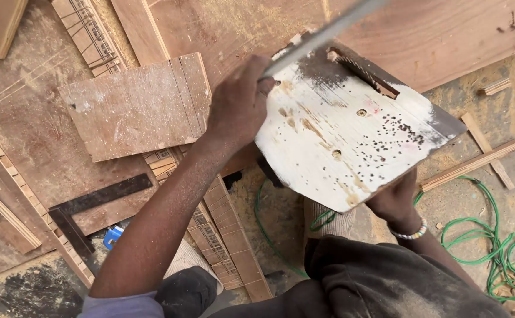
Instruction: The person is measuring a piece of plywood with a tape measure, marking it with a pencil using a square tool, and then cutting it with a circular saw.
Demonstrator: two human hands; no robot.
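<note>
White-painted board (pixel 351 138), scuffed and dark-speckled, w/ two small holes and a dark notched edge at its far side, sits tilted between both hands, over the person's lap. Left hand (pixel 240 103) is at the board's left edge, fingers curled tight round a thin grey metal tool (pixel 322 35), prob. a saw blade or rod, can't tell which; it runs up and to the right from the fist, across the board's top corner. Right hand (pixel 396 200) is under the board's near right edge, mostly hidden, fingers wrapped up behind it, propping it; beaded bracelet (pixel 409 234) on that wrist.

Left of the left hand, close by: brown plywood offcut (pixel 137 109) lying flat on a bigger sheet. Below the left forearm, a dark metal square (pixel 90 206) and a small blue item (pixel 113 235), partly hidden. Printed strips w/ dark grid markings (pixel 210 235) run under the forearm. Green cord (pixel 493 247) loops right of the right hand, near thin wood slats (pixel 475 162). Sawdust all over.
</note>
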